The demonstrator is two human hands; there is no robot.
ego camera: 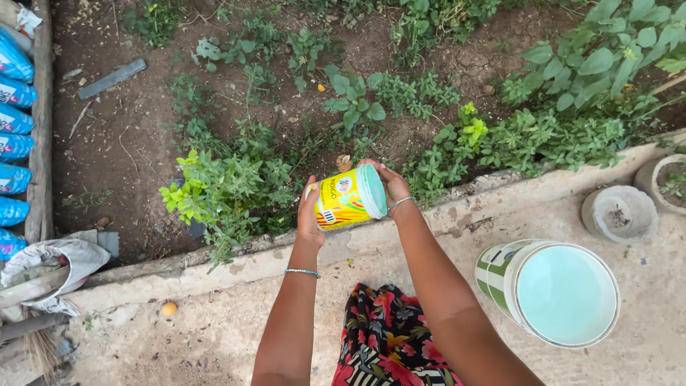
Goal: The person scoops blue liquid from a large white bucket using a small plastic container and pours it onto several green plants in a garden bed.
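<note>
- My left hand and right hand both grip the small yellow plastic tub, one at each end.
- Tub lies tipped sideways, long axis left-right, open mouth facing right.
- It hangs over the concrete kerb, just beside the leafy green plants.
- Large white bucket stands well apart on my right.

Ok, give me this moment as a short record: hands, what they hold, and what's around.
left hand: grips the base end of the yellow tub
right hand: grips the rim end of the same tub
yellow tub: tipped on its side over the leafy plant, open mouth facing right
garden bed: bare soil with green plants, bounded by a concrete kerb
large bucket: on the concrete at the right, pale blue inside
blue bags: stacked along the left edge
small orange ball: on the concrete, lower left
</note>
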